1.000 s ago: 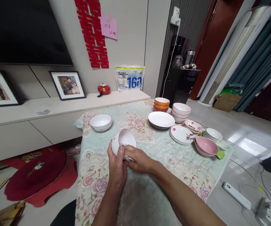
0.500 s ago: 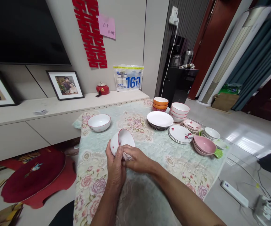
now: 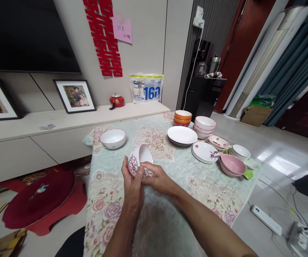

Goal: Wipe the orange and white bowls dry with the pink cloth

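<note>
A white bowl with a red rim and a pink blossom pattern is held tilted on its side above the table, its mouth facing right. My left hand is wrapped round its outer wall, with the thumb near the rim. A pale, crumpled cloth shows under the fingers of my right hand, which pinches it against the bowl's lower rim. Part of the cloth is hidden by those fingers. Farther off to the left, another red-rimmed white bowl stands upright on the table.
The floral tablecloth covers the table. On the right stand orange bowls, red-rimmed bowls, white plates, flowered plates, pink dishes and small bowls. A white cabinet runs behind.
The bowl has been turned in my hands, so its blossom pattern now faces me. My left hand has shifted its hold slightly, and the cloth stays at the rim.
</note>
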The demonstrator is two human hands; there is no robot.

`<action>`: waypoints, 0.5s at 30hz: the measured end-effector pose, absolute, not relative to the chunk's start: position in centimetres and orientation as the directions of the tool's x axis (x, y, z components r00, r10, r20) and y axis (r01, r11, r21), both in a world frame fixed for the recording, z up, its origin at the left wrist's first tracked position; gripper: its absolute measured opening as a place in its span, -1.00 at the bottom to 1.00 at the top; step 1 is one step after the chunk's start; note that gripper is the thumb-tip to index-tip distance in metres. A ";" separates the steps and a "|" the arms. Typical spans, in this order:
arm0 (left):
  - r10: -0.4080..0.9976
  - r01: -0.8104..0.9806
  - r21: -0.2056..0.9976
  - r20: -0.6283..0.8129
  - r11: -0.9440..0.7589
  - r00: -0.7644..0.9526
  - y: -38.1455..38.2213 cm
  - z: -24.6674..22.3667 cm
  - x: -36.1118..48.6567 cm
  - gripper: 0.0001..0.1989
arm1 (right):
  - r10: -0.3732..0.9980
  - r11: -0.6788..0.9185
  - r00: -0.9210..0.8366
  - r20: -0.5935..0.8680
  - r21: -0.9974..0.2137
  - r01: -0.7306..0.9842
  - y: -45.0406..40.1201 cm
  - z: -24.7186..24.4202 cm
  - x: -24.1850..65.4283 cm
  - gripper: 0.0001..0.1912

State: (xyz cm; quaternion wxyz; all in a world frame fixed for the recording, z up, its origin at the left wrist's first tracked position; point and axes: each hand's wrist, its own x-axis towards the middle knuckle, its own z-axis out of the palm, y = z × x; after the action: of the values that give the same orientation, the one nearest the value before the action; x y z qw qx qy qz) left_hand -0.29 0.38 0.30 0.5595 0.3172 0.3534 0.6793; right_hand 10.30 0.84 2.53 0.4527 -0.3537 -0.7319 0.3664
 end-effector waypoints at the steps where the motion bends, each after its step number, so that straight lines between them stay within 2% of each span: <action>1: 0.985 -0.558 0.822 0.020 -0.113 -0.171 0.4 0.5 -0.3 -0.20 | 0.819 0.522 -0.388 0.423 -0.830 0.195 0.9 2.6 10.4 -0.70; 5: 0.988 -0.604 0.796 -0.073 -0.026 -0.138 0.3 1.3 -0.5 -0.28 | 0.702 0.697 -0.582 0.411 -0.563 0.444 1.6 2.0 11.5 -0.68; 8: 0.989 -0.606 0.796 -0.087 -0.005 -0.122 0.2 1.5 -0.5 -0.26 | 0.748 0.663 -0.562 0.352 -0.400 0.632 1.6 1.5 11.8 -0.76; 9: 0.989 -0.606 0.796 -0.078 -0.016 -0.128 0.2 1.5 -0.4 -0.23 | 0.764 0.645 -0.541 0.353 -0.406 0.647 1.5 1.4 11.7 -0.78; 11: 0.988 -0.603 0.796 -0.054 -0.044 -0.144 0.1 1.4 -0.2 -0.17 | 0.789 0.613 -0.487 0.375 -0.522 0.593 1.2 1.5 11.2 -0.84; 13: 0.987 -0.600 0.797 -0.031 -0.072 -0.159 0.0 1.3 0.0 -0.11 | 0.823 0.561 -0.400 0.403 -0.690 0.457 0.8 1.8 10.6 -0.89; 15: 0.987 -0.603 0.793 -0.009 -0.091 -0.161 0.0 1.2 0.0 -0.09 | 0.842 0.518 -0.354 0.408 -0.796 0.314 0.7 2.2 10.2 -0.83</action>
State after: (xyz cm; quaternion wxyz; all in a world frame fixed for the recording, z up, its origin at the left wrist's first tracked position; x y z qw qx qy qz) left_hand 0.02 -0.04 1.20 0.5825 0.2832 0.3394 0.6822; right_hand 10.16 0.67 2.18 0.4230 -0.3795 -0.7616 0.3115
